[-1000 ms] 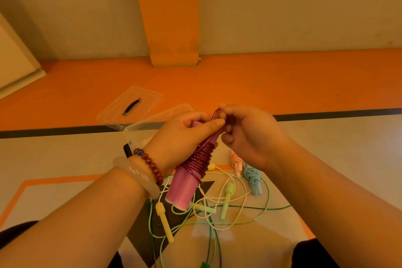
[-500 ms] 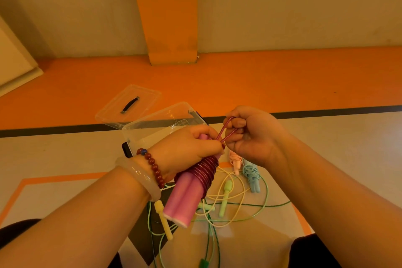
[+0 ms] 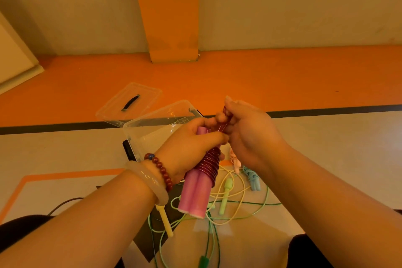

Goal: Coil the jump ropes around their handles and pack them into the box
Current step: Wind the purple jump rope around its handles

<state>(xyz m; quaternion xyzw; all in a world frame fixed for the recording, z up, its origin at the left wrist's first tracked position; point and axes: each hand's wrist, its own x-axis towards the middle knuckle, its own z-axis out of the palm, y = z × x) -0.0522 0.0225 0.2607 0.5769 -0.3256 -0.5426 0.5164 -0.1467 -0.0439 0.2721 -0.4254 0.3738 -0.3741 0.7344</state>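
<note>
My left hand (image 3: 191, 148) grips a pair of pink jump-rope handles (image 3: 195, 193) held side by side, with dark red rope (image 3: 210, 164) coiled tightly round their upper half. My right hand (image 3: 245, 132) pinches the loose end loop of that red rope just above the handles' top. Behind my hands stands the clear plastic box (image 3: 139, 132), open. On the floor below lie loose jump ropes: a yellow-handled one (image 3: 165, 222), a light green one (image 3: 225, 196), and coiled blue (image 3: 252, 178) and pink (image 3: 235, 159) ones.
The box's clear lid (image 3: 130, 104) with a black handle lies on the orange floor behind the box. A green handle (image 3: 203, 262) and tangled green and yellow cords (image 3: 237, 204) spread between my knees. An orange pillar (image 3: 169, 28) rises at the wall.
The pink handles have tilted more upright and dropped slightly. My right hand has pulled the red rope's end loop up and to the right, then drawn it in close above the handles.
</note>
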